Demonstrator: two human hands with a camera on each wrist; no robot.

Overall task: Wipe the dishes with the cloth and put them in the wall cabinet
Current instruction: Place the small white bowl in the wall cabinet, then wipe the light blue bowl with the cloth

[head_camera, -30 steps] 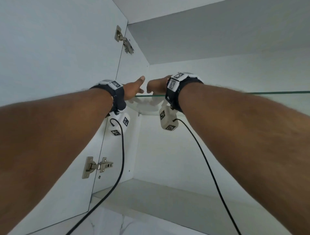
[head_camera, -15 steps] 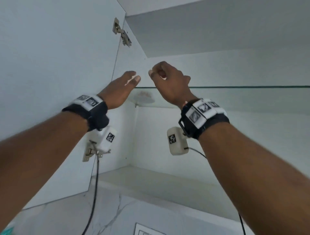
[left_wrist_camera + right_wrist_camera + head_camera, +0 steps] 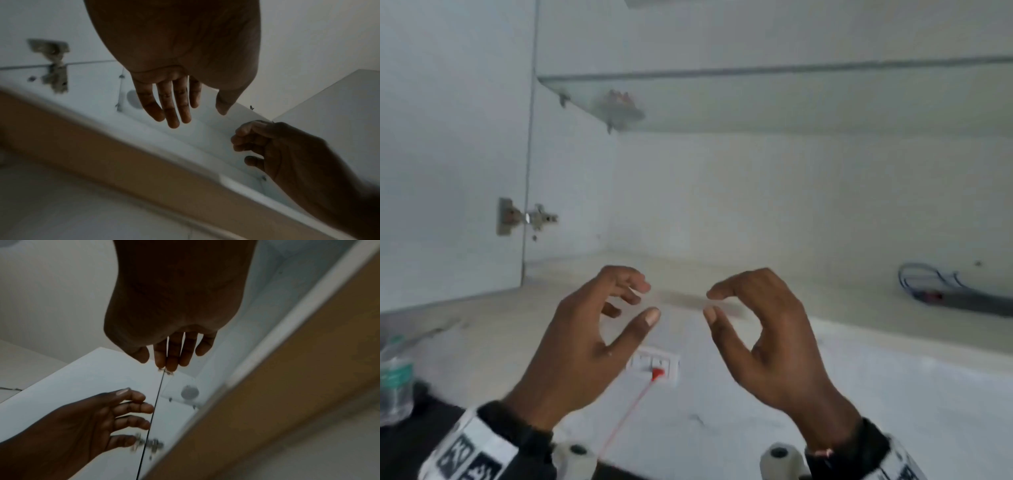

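L hand [image 3: 585,342] & R hand [image 3: 767,335] hovering below glass shelf [image 3: 791,99], both loosely curled, grasping nothing. Dish [image 3: 619,106] sitting on shelf, far-left corner.

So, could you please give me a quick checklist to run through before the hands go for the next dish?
1. Left hand free: ok, fingers loosely curled, holding nothing.
2. Right hand free: ok, holding nothing.
3. Dish seated on the glass shelf: ok, it sits near the shelf's left end, apart from both hands.
4. Cabinet door open: ok, swung out to the left.
5. Room on the shelf for more dishes: ok, bare to the right of the dish.
6. Cloth and next dish located: cannot tell, neither is in view.
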